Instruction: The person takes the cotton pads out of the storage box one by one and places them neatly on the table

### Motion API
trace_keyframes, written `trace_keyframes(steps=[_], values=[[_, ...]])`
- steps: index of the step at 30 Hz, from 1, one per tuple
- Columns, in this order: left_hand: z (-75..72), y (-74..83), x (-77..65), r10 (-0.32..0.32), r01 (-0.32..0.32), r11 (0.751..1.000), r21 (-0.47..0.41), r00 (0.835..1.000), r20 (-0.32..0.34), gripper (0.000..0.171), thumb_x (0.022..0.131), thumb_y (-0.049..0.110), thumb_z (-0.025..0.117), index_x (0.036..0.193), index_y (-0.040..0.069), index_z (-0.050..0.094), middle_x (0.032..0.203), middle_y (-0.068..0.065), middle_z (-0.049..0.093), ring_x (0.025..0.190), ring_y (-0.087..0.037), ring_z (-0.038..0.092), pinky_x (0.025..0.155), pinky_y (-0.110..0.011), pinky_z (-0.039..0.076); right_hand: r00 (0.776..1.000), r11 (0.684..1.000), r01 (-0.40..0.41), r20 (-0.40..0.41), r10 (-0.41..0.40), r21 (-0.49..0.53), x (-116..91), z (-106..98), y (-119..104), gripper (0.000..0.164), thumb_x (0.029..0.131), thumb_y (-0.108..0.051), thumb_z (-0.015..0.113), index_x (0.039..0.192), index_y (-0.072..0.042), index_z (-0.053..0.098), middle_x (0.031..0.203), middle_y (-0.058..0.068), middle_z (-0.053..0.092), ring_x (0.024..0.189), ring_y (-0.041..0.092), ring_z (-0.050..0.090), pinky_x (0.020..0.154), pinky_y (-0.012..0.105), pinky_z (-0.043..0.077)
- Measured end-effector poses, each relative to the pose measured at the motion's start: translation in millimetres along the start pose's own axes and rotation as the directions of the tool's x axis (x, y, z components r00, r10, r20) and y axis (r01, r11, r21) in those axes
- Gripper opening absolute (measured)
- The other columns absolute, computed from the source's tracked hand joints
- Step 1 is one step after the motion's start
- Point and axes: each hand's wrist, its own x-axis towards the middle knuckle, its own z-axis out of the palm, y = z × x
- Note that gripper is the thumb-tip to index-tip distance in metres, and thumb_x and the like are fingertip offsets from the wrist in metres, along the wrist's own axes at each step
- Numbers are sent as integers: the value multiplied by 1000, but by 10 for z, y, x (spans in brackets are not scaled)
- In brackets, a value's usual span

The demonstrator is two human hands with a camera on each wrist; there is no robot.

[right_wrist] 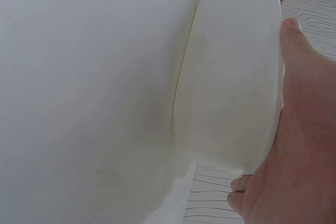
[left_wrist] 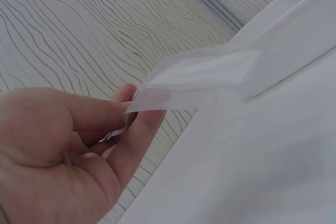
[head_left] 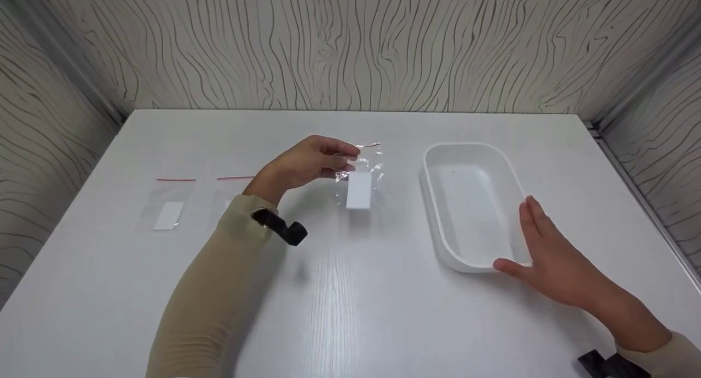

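Note:
My left hand (head_left: 306, 161) pinches the upper part of a clear zip bag (head_left: 378, 170) between thumb and fingers. Inside that bag is a white rectangular card (head_left: 358, 190), held above the table. In the left wrist view the bag (left_wrist: 184, 95) stretches away from the fingertips. To the right stands a white rectangular tub (head_left: 432, 213) with rounded corners and nothing visible in it. My right hand (head_left: 558, 263) rests against the tub's near right corner, fingers fairly straight along the right rim and thumb at the near rim.
Two more clear bags with red strips lie on the left of the white table (head_left: 350, 312). The outer bag (head_left: 150, 202) holds a white card (head_left: 168, 215); the other bag (head_left: 227, 189) is partly hidden by my left arm. A wood-grain patterned wall (head_left: 350, 49) stands behind.

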Motion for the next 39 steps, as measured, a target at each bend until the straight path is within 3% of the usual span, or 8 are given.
trace_keyframes(steps=[10, 18, 31, 39], values=[[-161, -95, -76, -5, 5, 1000, -5, 1000, -14, 36, 102, -6, 54, 138, -8, 56, 143, -24, 52, 117, -27, 62, 97, -31, 54, 1000, 1000, 11, -3, -11, 5, -2, -2, 3, 116, 94, -56, 67, 158, 5, -10, 166, 18, -21, 153, 43, -10, 119, 66, 8], [-231, -116, -113, -43, 45, 998, 43, 998, -42, 33, 102, -4, 56, 134, -3, 60, 141, -21, 55, 109, -20, 64, 105, -38, 51, 1000, 1000, 5, -2, -5, 12, -13, -3, 2, 116, 95, -56, 67, 158, 4, -10, 166, 17, -21, 153, 43, -10, 119, 66, 9], [-428, -206, -218, -70, 74, 995, 64, 995, -71, 38, 101, -6, 55, 139, -8, 54, 142, -23, 53, 109, -20, 63, 94, -28, 56, 1000, 1000, 5, -2, -5, 17, -9, -6, -12, 116, 95, -56, 66, 158, 2, -12, 166, 17, -21, 153, 42, -10, 119, 66, 9], [-552, -313, -262, -81, 89, 990, 105, 993, -85, 38, 102, -4, 55, 140, -7, 54, 142, -22, 52, 115, -23, 62, 95, -29, 55, 1000, 1000, -8, 8, 8, 11, -12, -1, -12, 117, 94, -59, 66, 158, 3, -11, 166, 17, -22, 153, 43, -10, 118, 67, 10]])
